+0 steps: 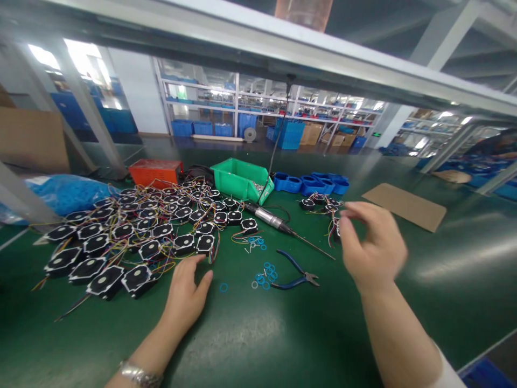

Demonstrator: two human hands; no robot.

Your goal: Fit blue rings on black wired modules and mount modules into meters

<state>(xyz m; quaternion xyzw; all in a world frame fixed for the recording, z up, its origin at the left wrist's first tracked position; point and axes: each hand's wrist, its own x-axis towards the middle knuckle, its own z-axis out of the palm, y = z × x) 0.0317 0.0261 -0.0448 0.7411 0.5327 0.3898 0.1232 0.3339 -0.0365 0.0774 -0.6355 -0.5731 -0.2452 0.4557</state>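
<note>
My left hand [184, 291] hovers low over the green bench with thumb and fingers apart and nothing between them. Its fingertips are close to the nearest of many black square motors [205, 244] with white corners and coloured wires. On the other side, my right hand [374, 248] is raised with thumb and fingers curled together, slightly blurred. Whatever it may hold is hidden. Just behind its thumb lies a small group of similar motors [307, 204], partly covered by the hand. Blue-handled cutters [297, 277] and loose blue rings [266, 275] lie between my hands.
An electric screwdriver [269, 218] hangs on a cord, its long bit pointing right. Behind it stand a green bin [238, 180] of small metal parts, an orange box [155, 172] and blue plastic holders [317, 184]. Cardboard [406, 206] lies at right; a shelf beam [258, 40] crosses overhead.
</note>
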